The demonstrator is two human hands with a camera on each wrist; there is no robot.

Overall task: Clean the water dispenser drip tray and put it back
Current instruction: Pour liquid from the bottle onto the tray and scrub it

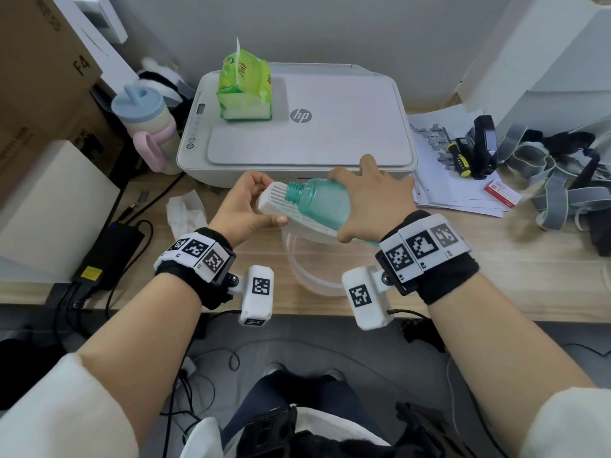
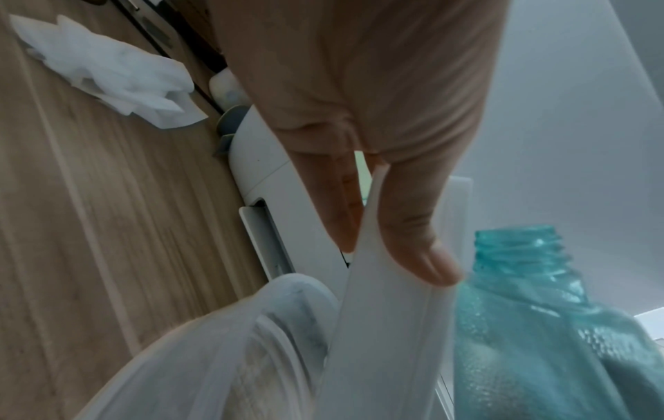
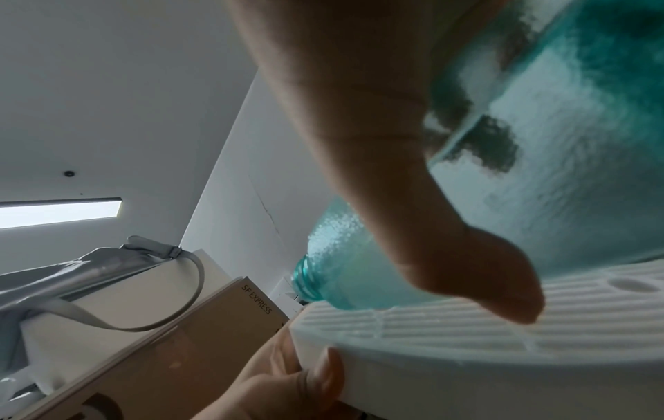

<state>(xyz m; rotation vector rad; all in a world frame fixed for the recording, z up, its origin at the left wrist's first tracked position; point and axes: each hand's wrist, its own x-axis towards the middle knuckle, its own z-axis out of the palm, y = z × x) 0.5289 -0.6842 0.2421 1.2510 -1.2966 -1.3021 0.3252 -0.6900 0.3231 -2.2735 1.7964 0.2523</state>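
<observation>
two hands at work above a clear plastic basin on the wooden desk. left hand curled around the near-left end of the white slotted drip tray, thumb on its side wall, tray held tilted over the basin. right hand wrapped around a teal plastic bottle, uncapped, tipped with its mouth low against the tray's grille. behind: white printer with a green tissue pack on top; crumpled tissue on the desk to the left; pastel cup beside the printer; screwdriver on papers to the right.
</observation>
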